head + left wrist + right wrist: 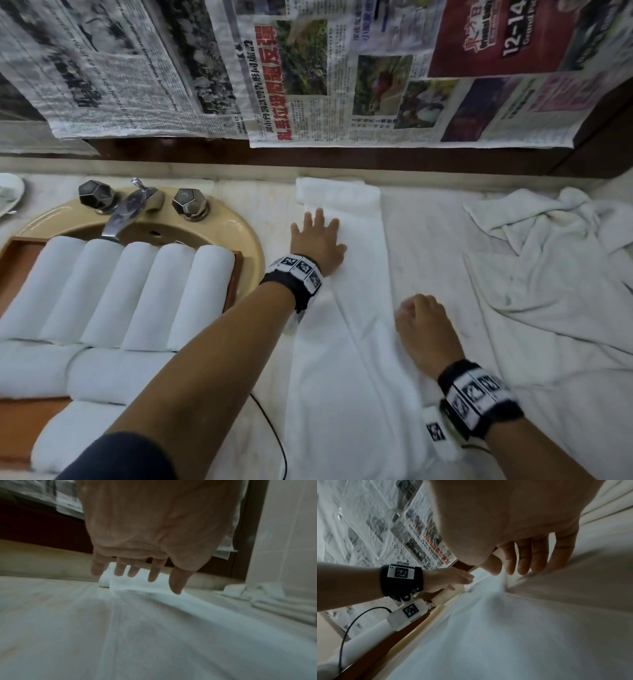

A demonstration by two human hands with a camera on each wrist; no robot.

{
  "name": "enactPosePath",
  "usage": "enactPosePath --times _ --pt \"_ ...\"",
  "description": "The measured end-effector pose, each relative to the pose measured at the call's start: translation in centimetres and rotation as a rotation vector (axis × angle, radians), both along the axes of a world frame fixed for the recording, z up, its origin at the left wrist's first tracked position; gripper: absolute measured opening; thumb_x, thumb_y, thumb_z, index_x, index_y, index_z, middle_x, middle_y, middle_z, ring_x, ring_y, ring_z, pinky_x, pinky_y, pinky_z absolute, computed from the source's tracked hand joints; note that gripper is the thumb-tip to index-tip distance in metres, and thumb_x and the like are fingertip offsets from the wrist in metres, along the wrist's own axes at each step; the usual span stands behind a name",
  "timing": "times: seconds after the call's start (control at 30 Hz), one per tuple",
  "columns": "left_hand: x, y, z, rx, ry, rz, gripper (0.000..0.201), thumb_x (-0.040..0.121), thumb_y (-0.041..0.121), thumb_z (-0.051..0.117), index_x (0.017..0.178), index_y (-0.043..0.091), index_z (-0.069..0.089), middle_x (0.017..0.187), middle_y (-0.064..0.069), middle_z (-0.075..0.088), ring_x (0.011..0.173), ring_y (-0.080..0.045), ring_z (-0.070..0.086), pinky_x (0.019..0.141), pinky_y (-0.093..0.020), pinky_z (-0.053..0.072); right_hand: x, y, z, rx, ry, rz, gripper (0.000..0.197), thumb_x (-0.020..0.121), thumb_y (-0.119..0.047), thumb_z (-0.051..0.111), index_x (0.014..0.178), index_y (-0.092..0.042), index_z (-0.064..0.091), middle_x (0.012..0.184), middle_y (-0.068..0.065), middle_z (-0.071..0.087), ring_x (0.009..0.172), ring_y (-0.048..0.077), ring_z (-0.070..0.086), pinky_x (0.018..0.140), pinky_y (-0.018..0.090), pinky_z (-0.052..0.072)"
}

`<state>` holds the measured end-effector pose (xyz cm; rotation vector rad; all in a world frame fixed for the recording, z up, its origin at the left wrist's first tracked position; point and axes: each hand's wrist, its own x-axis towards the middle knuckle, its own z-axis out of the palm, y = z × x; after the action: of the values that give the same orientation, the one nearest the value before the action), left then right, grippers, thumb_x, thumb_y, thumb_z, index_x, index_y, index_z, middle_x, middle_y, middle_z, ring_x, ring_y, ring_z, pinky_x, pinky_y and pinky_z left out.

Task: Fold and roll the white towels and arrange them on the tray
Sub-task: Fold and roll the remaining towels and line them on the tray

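From the head view, a long folded white towel [346,308] lies lengthwise on the pale tabletop [428,240], running from the wall edge toward the person. The left hand [317,241] rests flat on its far part with the fingers spread and straight, holding nothing. The right hand [423,329] sits nearer, at the towel's right edge, with its fingers bent down onto the cloth; whether they pinch the edge cannot be told from here. To the left, a wooden tray [20,253] sits across a beige sink [222,222] and carries rolled towels [137,291] side by side in a row, with more rolls in front of them. A crumpled loose towel [548,260] lies to the right on the tabletop. Newspaper sheets [308,75] hang over the wall behind, and a metal tap [126,209] stands at the sink's back.

The left wrist view is blurred: the left hand [154,534] has its fingers [155,573] straight and apart, pointing down toward the folded white towel [154,622], whose raised fold runs under them.

In the right wrist view the right hand [518,534] hangs over the folded white towel [488,628] with loosely bent fingers [539,557], their tips at a cloth edge; no firm grip shows. The left hand [448,578] lies flat beyond
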<state>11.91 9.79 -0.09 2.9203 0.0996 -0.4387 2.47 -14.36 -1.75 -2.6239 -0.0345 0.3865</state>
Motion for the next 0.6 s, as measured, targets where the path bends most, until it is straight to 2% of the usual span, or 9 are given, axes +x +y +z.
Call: enactPosePath --times 0.07,0.17,0.27,0.37,0.47,0.53,0.6 --pt "-3.4 -0.3 0.7 -0.096 -0.117 0.122 0.052 0.101 0.043 0.046 0.146 0.018 0.042 0.154 -0.014 0.035 0.137 -0.034 0.037 0.107 -0.05 0.037 -3.0 -2.1 -0.2 -0.041 0.046 0.028 0.017 0.097 -0.028 0.05 0.111 -0.021 0.056 0.115 -0.001 0.053 0.108 0.02 0.048 0.097 0.04 0.043" --pt "-10.6 -0.5 0.5 -0.18 -0.163 0.248 0.041 0.099 0.036 0.05 0.134 0.016 0.05 0.131 -0.012 0.052 0.117 -0.033 0.053 0.095 -0.046 0.046 -6.4 -4.1 -0.5 -0.052 0.062 0.072 0.032 0.094 -0.029 0.054 0.125 -0.02 0.052 0.121 -0.002 0.05 0.112 0.018 0.045 0.1 0.037 0.041" --pt "-18.4 -1.0 -0.2 -0.167 -0.021 0.364 0.041 0.098 0.038 0.049 0.132 0.016 0.048 0.127 -0.008 0.053 0.114 -0.03 0.055 0.093 -0.042 0.048 -8.4 -5.0 -0.6 -0.106 0.054 0.138 0.041 0.091 -0.032 0.058 0.127 -0.018 0.048 0.121 -0.001 0.045 0.111 0.018 0.043 0.097 0.035 0.041" --pt "-24.1 -2.5 -0.8 -0.054 0.084 0.435 0.044 0.1 0.045 0.044 0.131 0.015 0.043 0.128 -0.007 0.05 0.115 -0.027 0.053 0.09 -0.038 0.048 -8.6 -4.9 -0.6 -0.074 0.062 0.131 0.039 0.092 -0.032 0.058 0.126 -0.015 0.048 0.122 0.001 0.043 0.11 0.02 0.046 0.096 0.038 0.044" --pt "-26.5 -3.8 -1.7 0.041 0.115 0.459 0.048 0.102 0.045 0.04 0.136 0.011 0.037 0.131 -0.006 0.048 0.119 -0.025 0.051 0.088 -0.036 0.047 -8.2 -4.5 -0.3 -0.028 0.131 0.089 0.026 0.094 -0.032 0.056 0.114 -0.017 0.048 0.117 0.002 0.048 0.103 0.022 0.053 0.092 0.04 0.047" --pt "-26.5 -3.9 -2.1 -0.02 0.098 0.508 0.042 0.102 0.04 0.04 0.132 0.011 0.041 0.129 -0.007 0.05 0.119 -0.026 0.05 0.09 -0.037 0.047 -8.0 -4.5 -0.1 -0.046 0.164 0.104 0.015 0.094 -0.031 0.053 0.101 -0.018 0.049 0.108 0.002 0.055 0.096 0.021 0.055 0.09 0.039 0.048" --pt "-26.2 -3.7 -2.4 -0.103 0.083 0.536 0.033 0.101 0.036 0.043 0.124 0.012 0.046 0.125 -0.008 0.051 0.117 -0.028 0.05 0.089 -0.039 0.046 -7.7 -4.3 0.5 -0.126 0.199 0.166 0.017 0.096 -0.035 0.048 0.093 -0.018 0.05 0.1 0.001 0.059 0.09 0.02 0.057 0.086 0.038 0.05"
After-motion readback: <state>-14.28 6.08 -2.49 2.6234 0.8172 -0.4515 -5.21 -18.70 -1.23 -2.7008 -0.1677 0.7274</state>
